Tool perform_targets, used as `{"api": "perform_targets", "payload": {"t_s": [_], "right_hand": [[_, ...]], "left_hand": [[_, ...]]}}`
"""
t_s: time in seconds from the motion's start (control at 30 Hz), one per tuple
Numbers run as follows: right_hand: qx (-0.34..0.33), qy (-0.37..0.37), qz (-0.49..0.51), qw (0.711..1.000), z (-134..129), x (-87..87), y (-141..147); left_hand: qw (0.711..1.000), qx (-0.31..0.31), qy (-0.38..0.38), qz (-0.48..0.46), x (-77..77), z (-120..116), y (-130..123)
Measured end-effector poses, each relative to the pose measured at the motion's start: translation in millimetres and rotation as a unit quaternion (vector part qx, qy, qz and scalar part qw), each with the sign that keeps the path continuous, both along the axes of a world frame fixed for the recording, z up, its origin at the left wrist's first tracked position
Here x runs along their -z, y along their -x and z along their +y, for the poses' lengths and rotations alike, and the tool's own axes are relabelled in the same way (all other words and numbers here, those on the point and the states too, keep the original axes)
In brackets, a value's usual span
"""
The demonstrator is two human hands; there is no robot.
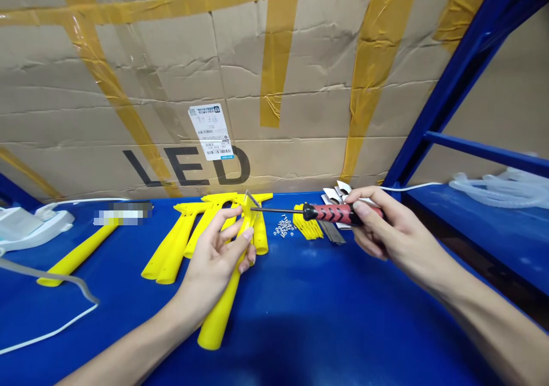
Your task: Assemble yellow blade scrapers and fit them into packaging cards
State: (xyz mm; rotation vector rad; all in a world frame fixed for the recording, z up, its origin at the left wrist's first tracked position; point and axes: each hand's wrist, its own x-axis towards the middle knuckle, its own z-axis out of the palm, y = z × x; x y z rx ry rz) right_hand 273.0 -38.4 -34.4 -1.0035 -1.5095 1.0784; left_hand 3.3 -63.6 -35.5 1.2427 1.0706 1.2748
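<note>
My left hand (223,249) is closed round the neck of a yellow plastic handle (220,311), whose wide round end points down toward me. A thin metal plate (251,199) shows at the handle's top. In my right hand (386,226) is a red and black screwdriver (332,213), held level, its shaft pointing left. The shaft's tip meets the handle's head near the plate; the exact contact is too small to tell. Behind my left hand lie several more yellow handles (175,243).
Small screws (283,226), yellow strips (307,226) and grey blades (332,231) lie near the back edge. One yellow tool (86,251) rests at left beside a white device (38,229). A large cardboard box (309,88) stands behind; a blue frame post (446,83) rises at right.
</note>
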Motion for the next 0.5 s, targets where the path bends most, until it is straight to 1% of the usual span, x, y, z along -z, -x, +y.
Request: {"api": "perform_targets", "payload": {"t_s": [0.07,0.1,0.17,0.23,0.27,0.33,0.4,0.43,0.47,0.5], "right_hand": [[0.029,0.025,-0.016,0.999,1.2,1.2,0.4],[0.026,0.031,-0.003,0.999,1.5,1.3,0.1],[-0.008,0.022,0.046,0.999,1.4,0.1,-0.9],[-0.042,-0.006,0.075,0.996,0.7,-1.5,-2.0],[-0.042,-0.022,0.067,0.997,0.4,-2.0,-2.2],[-0.002,-0.041,0.011,0.999,0.3,-1.8,-1.9],[0.045,-0.031,-0.044,0.998,0.4,-0.8,-1.4],[0.052,-0.023,-0.053,0.997,0.4,-0.4,-1.3],[0.042,-0.017,-0.048,0.998,0.2,-0.3,-1.4],[0.018,-0.017,-0.032,0.999,-0.2,-0.6,-1.7]], "left_hand": [[1.000,0.002,0.003,0.004,0.9,0.0,0.1],[1.000,0.005,0.003,0.008,1.4,0.1,0.3],[1.000,0.011,0.000,0.014,2.5,0.4,0.9],[1.000,0.017,-0.002,0.017,3.0,0.6,1.2],[1.000,0.020,-0.003,0.016,2.9,0.6,1.0],[1.000,0.027,-0.003,0.012,2.4,0.2,0.4],[0.999,0.031,-0.003,0.010,1.4,-0.2,0.2],[0.999,0.031,-0.004,0.012,0.9,-0.3,0.5],[0.999,0.030,-0.006,0.014,0.3,-0.2,1.0],[0.999,0.028,-0.010,0.017,-0.2,-0.1,1.8]]}}
